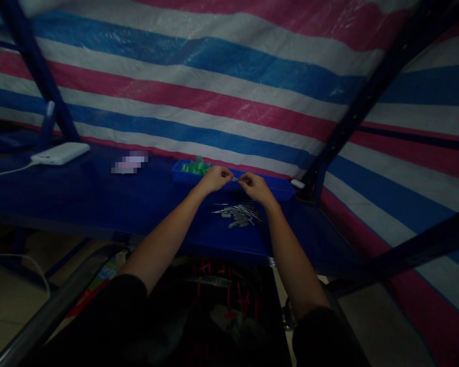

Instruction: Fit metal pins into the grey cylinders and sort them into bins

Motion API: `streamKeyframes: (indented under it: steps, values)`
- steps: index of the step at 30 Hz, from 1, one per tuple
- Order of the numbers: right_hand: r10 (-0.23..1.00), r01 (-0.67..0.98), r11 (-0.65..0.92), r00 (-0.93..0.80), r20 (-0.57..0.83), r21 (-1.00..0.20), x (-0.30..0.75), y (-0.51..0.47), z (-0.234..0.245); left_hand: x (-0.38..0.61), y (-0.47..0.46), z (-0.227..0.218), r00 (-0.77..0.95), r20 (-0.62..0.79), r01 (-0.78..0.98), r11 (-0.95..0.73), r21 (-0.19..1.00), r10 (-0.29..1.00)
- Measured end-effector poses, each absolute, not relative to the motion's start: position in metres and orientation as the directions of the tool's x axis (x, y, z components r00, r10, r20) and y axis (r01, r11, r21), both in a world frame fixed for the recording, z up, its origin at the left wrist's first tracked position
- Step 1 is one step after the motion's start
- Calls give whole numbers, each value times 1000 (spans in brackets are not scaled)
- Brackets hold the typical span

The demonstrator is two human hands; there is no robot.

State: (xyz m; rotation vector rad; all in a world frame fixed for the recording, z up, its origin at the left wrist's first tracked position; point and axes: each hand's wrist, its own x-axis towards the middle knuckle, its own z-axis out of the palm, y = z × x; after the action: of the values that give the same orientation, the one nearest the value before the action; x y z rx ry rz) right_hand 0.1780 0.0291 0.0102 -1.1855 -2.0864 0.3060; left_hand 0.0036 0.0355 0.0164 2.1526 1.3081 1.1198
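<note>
Above the blue tray's front edge, my left hand (217,178) and my right hand (255,186) meet, both with fingers pinched. Between their fingertips shows a thin shiny metal pin (235,179); its full shape is hidden by the fingers, and it is too small to tell if it is one piece or two. On the table below lies a loose pile of thin metal pins (248,208) mixed with short grey cylinders (237,223). Behind my left hand, green translucent pieces (197,166) fill the left part of the blue tray (179,177).
The blue table (145,204) carries a white power bank (63,153) with a cable at the left and a blurred pinkish item (130,162). A small white object (297,183) sits by the right frame post (338,130). Striped sheeting (199,86) hangs behind.
</note>
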Motion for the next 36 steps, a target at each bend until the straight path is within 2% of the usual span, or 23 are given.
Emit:
streamKeyframes:
  steps: [6, 11, 15, 19, 24, 26, 28, 31, 33, 36]
  values:
    - [807, 674, 544, -257, 531, -500, 181, 32, 12, 7, 32, 15, 244, 466, 560, -516, 648, 850]
    - [803, 655, 561, -284, 523, -506, 179, 30, 14, 8, 31, 10, 265, 600, 600, -617, 510, 754]
    - [809, 642, 564, -302, 504, -520, 179, 28, 15, 7, 33, 10, 308, 646, 629, -659, 413, 698]
    - [809, 624, 567, -298, 507, -538, 177, 27, 16, 8, 30, 15, 250, 655, 656, -622, 427, 714]
    - [788, 655, 553, -213, 577, -515, 178, 27, 20, 16, 23, 12, 267, 568, 667, -575, 474, 779]
    - [777, 713, 457, -28, 628, -533, 185, 28, 20, 23, 21, 5, 337, 506, 698, -571, 432, 794]
    - [722, 759, 280, 237, 650, -588, 197, 31, 19, 31, 20, -1, 419, 422, 733, -573, 366, 804]
    - [648, 739, 58, 483, 589, -671, 214, 36, 13, 42, 20, -5, 528, 272, 745, -592, 306, 805]
    - [666, 728, 27, 498, 556, -685, 218, 39, 10, 49, 21, -4, 589, 204, 731, -623, 277, 782]
    - [705, 735, 110, 417, 573, -669, 212, 41, 7, 57, 19, 1, 636, 175, 725, -660, 197, 751]
